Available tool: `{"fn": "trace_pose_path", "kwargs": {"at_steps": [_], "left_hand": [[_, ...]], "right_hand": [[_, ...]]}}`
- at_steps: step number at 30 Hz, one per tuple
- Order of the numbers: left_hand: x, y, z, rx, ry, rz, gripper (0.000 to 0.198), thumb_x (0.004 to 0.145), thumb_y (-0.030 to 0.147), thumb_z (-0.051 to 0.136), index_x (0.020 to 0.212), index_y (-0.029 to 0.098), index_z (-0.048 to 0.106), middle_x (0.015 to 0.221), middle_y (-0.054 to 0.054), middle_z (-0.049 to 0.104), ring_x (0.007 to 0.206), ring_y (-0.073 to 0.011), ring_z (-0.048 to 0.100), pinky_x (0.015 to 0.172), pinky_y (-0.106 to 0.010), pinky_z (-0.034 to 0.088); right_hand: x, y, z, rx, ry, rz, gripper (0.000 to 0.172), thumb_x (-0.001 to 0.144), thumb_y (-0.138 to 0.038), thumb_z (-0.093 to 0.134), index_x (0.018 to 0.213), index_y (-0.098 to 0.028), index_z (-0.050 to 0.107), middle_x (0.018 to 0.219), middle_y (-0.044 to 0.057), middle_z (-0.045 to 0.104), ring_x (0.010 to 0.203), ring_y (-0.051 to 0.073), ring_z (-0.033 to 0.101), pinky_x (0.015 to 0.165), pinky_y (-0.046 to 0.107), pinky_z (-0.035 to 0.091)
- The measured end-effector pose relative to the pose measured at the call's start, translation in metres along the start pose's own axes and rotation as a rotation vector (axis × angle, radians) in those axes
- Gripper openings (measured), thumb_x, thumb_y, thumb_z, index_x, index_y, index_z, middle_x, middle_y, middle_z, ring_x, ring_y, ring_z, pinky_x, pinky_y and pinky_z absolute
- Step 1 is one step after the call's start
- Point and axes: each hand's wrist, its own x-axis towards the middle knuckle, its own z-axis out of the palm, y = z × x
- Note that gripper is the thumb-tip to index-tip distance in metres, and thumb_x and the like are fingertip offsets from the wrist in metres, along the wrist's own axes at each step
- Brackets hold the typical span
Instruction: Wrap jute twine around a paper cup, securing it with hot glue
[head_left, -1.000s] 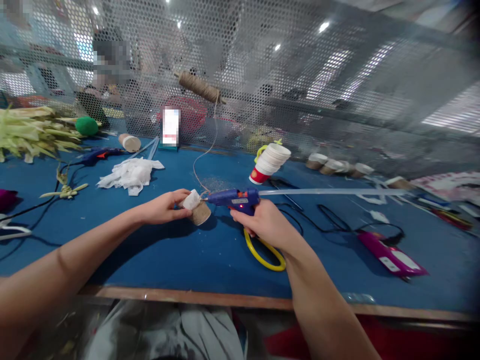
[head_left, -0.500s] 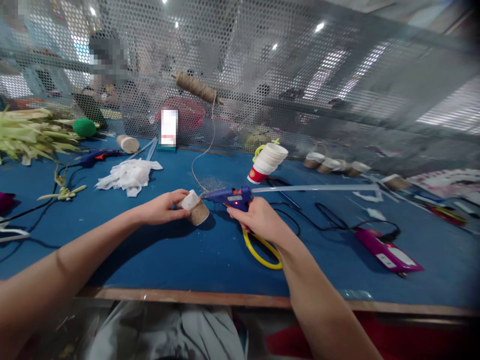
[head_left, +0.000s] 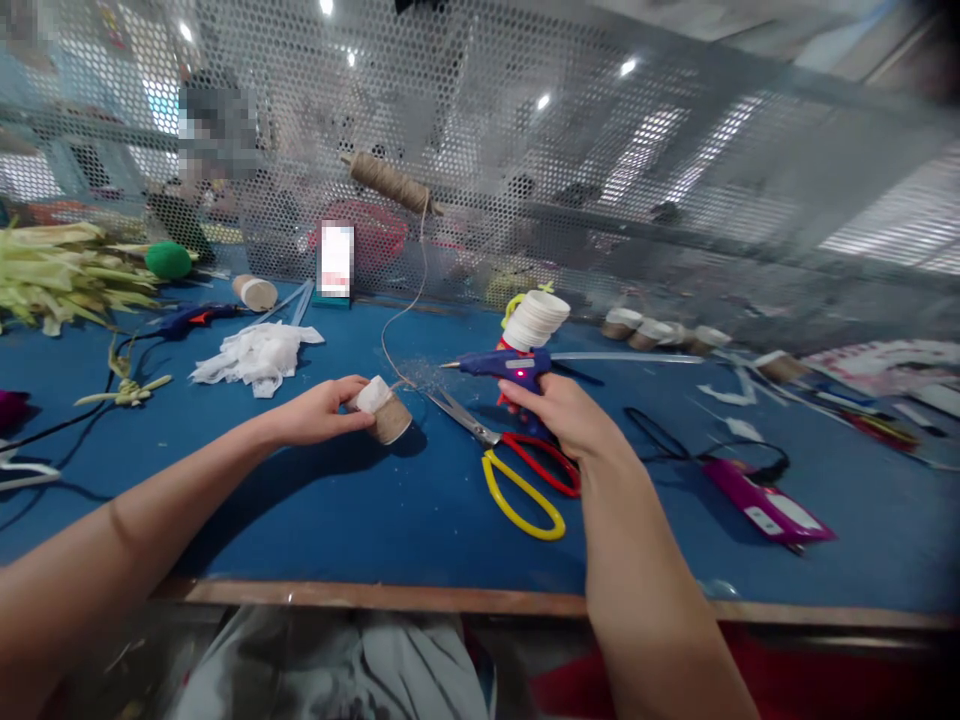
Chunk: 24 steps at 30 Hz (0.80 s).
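In my left hand point(head_left: 328, 411) is a small paper cup point(head_left: 391, 418), tilted on its side, partly wrapped in brown twine with white material at the end I grip. A strand of twine point(head_left: 424, 262) runs from the cup up to a spool point(head_left: 388, 181) on the mesh. My right hand point(head_left: 561, 408) is closed round a blue glue gun point(head_left: 504, 366) with a red light lit; its nozzle points left, apart from the cup. A long clear glue stick point(head_left: 630, 357) juts from its back. Below it lie open scissors point(head_left: 491, 440) with one red and one yellow handle.
Stacked paper cups point(head_left: 536, 318) stand behind the glue gun. White cloth point(head_left: 259, 352) and a second glue gun point(head_left: 196, 318) lie left, near corn husks point(head_left: 67, 262). Twine-wrapped cups point(head_left: 651, 332) line the back right. A purple power strip point(head_left: 769, 500) lies right. Perforated metal mesh point(head_left: 480, 120) closes the back.
My right hand has drawn the glue gun right and slightly up, away from the cup, uncovering the scissors' blades and red handle. My left hand still holds the cup in nearly the same place.
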Motion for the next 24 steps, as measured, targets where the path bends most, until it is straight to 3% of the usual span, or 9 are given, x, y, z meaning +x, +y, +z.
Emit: {"fn": "trace_pose_path", "kwargs": {"at_steps": [3, 9, 13, 17, 19, 21, 24], "left_hand": [[0.0, 0.0, -0.001, 0.008, 0.002, 0.004, 0.03, 0.078, 0.031, 0.045, 0.099, 0.011, 0.052, 0.106, -0.009, 0.052, 0.091, -0.017, 0.052, 0.08, -0.026, 0.04], [0.0, 0.003, 0.0, 0.013, -0.007, 0.036, 0.023, 0.078, 0.03, 0.045, 0.089, 0.012, 0.054, 0.107, -0.009, 0.052, 0.094, -0.0175, 0.051, 0.084, -0.029, 0.038], [-0.001, 0.005, 0.001, -0.004, 0.005, 0.046, 0.02, 0.077, 0.028, 0.045, 0.087, 0.013, 0.054, 0.106, -0.009, 0.053, 0.094, -0.0172, 0.051, 0.085, -0.029, 0.039], [-0.001, 0.008, 0.002, 0.007, 0.019, 0.06, 0.017, 0.078, 0.028, 0.045, 0.083, 0.013, 0.054, 0.106, -0.008, 0.052, 0.095, -0.017, 0.051, 0.086, -0.03, 0.038], [-0.001, 0.009, 0.002, 0.016, 0.022, 0.073, 0.018, 0.078, 0.028, 0.044, 0.082, 0.013, 0.053, 0.106, -0.009, 0.052, 0.095, -0.0172, 0.051, 0.085, -0.03, 0.039], [-0.001, 0.01, 0.003, 0.02, 0.026, 0.089, 0.019, 0.079, 0.028, 0.044, 0.083, 0.013, 0.054, 0.106, -0.009, 0.052, 0.094, -0.0171, 0.051, 0.085, -0.029, 0.039], [-0.001, 0.01, 0.005, 0.027, 0.034, 0.115, 0.019, 0.079, 0.029, 0.045, 0.083, 0.013, 0.054, 0.106, -0.009, 0.052, 0.096, -0.0174, 0.051, 0.087, -0.029, 0.039]], "right_hand": [[0.018, 0.015, 0.0, -0.057, 0.111, 0.085, 0.023, 0.075, -0.033, 0.054, 0.061, -0.014, 0.053, 0.057, 0.002, 0.055, 0.047, 0.007, 0.047, 0.047, 0.019, 0.04], [0.044, 0.039, 0.017, -0.195, 0.147, 0.192, 0.025, 0.073, -0.034, 0.055, 0.06, -0.014, 0.055, 0.052, 0.004, 0.055, 0.046, 0.012, 0.052, 0.048, 0.023, 0.043], [0.051, 0.038, 0.018, -0.38, 0.207, 0.211, 0.03, 0.073, -0.036, 0.054, 0.053, -0.014, 0.056, 0.059, 0.012, 0.061, 0.069, 0.024, 0.061, 0.061, 0.031, 0.043], [0.036, 0.014, 0.022, -0.503, 0.272, 0.144, 0.03, 0.07, -0.042, 0.057, 0.059, -0.015, 0.061, 0.078, 0.016, 0.064, 0.092, 0.03, 0.055, 0.072, 0.035, 0.039], [0.021, -0.001, 0.032, -0.449, 0.157, 0.018, 0.036, 0.071, -0.049, 0.052, 0.06, -0.017, 0.064, 0.074, 0.012, 0.065, 0.084, 0.026, 0.058, 0.07, 0.032, 0.039], [0.008, -0.015, 0.048, -0.202, -0.089, -0.08, 0.041, 0.073, -0.054, 0.048, 0.066, -0.018, 0.067, 0.076, 0.008, 0.066, 0.077, 0.02, 0.058, 0.068, 0.029, 0.039], [-0.002, -0.028, 0.075, 0.065, -0.357, -0.034, 0.048, 0.07, -0.061, 0.047, 0.067, -0.017, 0.066, 0.079, 0.006, 0.066, 0.074, 0.017, 0.057, 0.064, 0.026, 0.039]]}}
